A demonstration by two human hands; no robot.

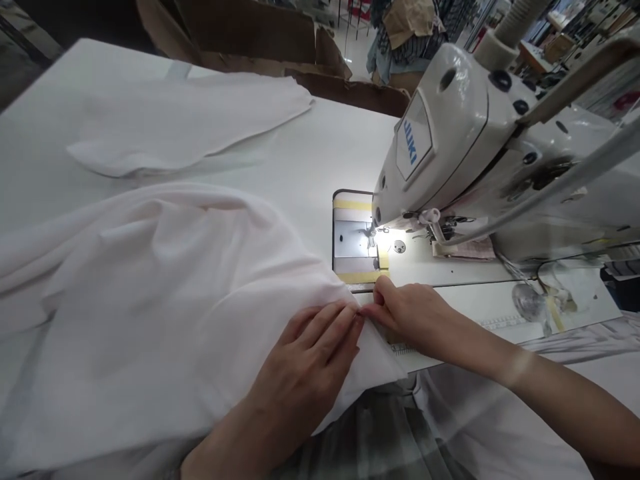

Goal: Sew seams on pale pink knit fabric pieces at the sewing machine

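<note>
Left hand (305,373) pressed flat on white cloth (150,300), not gripping; right hand (410,317) pinching the cloth's edge narrow. Edge sits near the sewing machine (450,133), not under it. Second white piece (175,120) lies on the table (320,133).

White sewing table (330,153), 1 flat white fabric panel (185,120), 1 larger bunched white fabric piece (140,313), Juki sewing machine (450,147) on the tabletop
</note>
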